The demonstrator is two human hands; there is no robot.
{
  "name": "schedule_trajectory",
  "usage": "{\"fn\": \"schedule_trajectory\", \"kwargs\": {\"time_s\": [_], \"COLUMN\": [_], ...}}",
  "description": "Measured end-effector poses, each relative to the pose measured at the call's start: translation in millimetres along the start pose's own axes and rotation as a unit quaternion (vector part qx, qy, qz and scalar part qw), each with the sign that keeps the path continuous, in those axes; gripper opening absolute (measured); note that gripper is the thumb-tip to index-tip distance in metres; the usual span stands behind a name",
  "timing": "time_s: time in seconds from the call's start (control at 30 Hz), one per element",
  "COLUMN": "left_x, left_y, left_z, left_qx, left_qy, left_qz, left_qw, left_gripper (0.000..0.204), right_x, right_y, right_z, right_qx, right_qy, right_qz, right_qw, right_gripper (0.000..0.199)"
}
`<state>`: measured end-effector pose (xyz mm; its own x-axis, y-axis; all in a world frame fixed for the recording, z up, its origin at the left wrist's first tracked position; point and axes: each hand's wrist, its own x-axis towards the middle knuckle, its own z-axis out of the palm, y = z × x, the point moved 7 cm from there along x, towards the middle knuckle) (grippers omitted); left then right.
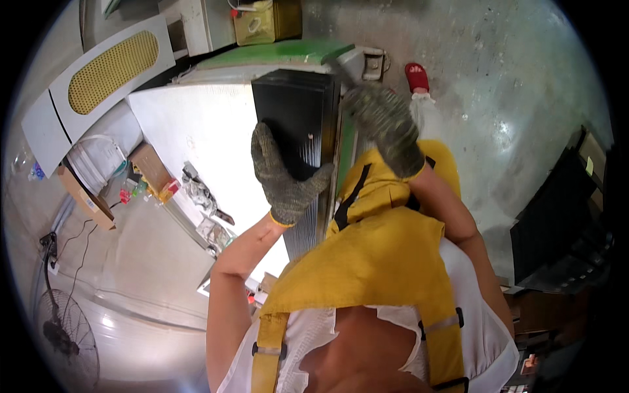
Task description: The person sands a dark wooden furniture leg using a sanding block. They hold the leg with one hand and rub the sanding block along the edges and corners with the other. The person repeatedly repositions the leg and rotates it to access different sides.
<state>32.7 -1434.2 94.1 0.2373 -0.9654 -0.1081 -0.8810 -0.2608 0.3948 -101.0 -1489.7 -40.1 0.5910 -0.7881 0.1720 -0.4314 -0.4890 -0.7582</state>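
Steadying the black panel point(298, 124) on the white counter point(196, 131), we press our left hand point(283, 173) flat, fingers spread; our right hand point(386, 124) curls over its far edge.

Knit gloves on a glossy black panel

Both hands, left hand point(286, 180) and right hand point(386, 124), wear coarse speckled knit gloves; the black panel point(295, 111) looks smooth and glossy; beside it, the white tabletop point(190, 124) is matt.

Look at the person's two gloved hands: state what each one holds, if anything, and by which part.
The left hand lies flat on the face of the black panel. The right hand is at its right edge near the top; whether it grips cannot be told.
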Motion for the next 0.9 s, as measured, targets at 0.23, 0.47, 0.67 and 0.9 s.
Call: {"fn": "schedule_trajectory", "kwargs": {"time_s": [0.23, 0.47, 0.67, 0.9], "left_x": [-2.8, 1.1, 3.8, 2.4], "left_y": [4.0, 3.0, 7.1, 3.5], "left_z": [-2.4, -3.8, -1.3, -0.4], "left_qx": [0.024, 0.001, 0.009, 0.016], "left_qy": [-0.008, -0.009, -0.007, -0.014], "left_qz": [0.002, -0.034, -0.014, 0.004], "left_qw": [1.000, 0.999, 1.000, 1.000], "left_gripper": [0.110, 0.110, 0.111, 0.112], "right_x": [9.7, 7.6, 18.2, 8.9], "right_y": [0.1, 46.7, 2.8, 54.1], "right_z": [-14.3, -0.9, -30.4, 20.1], "right_qx": [0.014, 0.370, 0.246, 0.045], "right_qy": [0.106, -0.126, 0.032, -0.038], "right_qz": [0.002, 0.304, 0.073, 0.101], "right_qw": [0.994, 0.869, 0.966, 0.993], "right_gripper": [0.038, 0.041, 0.038, 0.024]}}
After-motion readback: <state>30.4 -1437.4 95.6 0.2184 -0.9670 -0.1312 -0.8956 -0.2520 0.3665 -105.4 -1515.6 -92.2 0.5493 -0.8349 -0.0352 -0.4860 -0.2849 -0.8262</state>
